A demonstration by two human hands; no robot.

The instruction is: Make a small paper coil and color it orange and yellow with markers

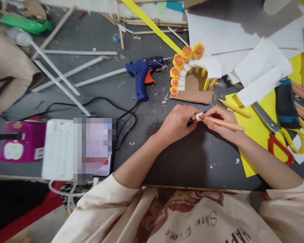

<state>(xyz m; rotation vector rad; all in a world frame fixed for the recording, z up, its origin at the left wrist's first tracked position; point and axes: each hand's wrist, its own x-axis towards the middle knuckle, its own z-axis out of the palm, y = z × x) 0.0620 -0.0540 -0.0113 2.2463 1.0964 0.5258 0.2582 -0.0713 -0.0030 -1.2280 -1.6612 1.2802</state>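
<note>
Crayon (pixel 230 125), or a stick much like one, peach-orange and tapered, lies slantwise in the right hand (pixel 221 116) in the head view, above the bare dark front of the table (pixel 177 162). Thumb and fingers pinch it close to its tip, while the blunt end sticks out past the hand toward the yellow paper (pixel 248 165). Its tip meets, or nearly meets, a small white piece (pixel 199 116) marked with orange; the fingers hide the exact contact. Thumb and fingertips of the left hand (pixel 179 116) close on that piece from the other side.

I would judge the stick light and stiff, perhaps brittle if bent, and best held low near the tip for control. The white piece looks very light and probably soft enough to crush, so a gentle hold at its edge suits it; what it is made of I cannot tell.

Just beyond the hands stands a white arch (pixel 214 65) on brown cardboard (pixel 192 98), edged with orange-and-yellow rosettes (pixel 178 61). A blue glue gun (pixel 141 76) lies left of it, and scissors (pixel 266 116) rest to the right.
</note>
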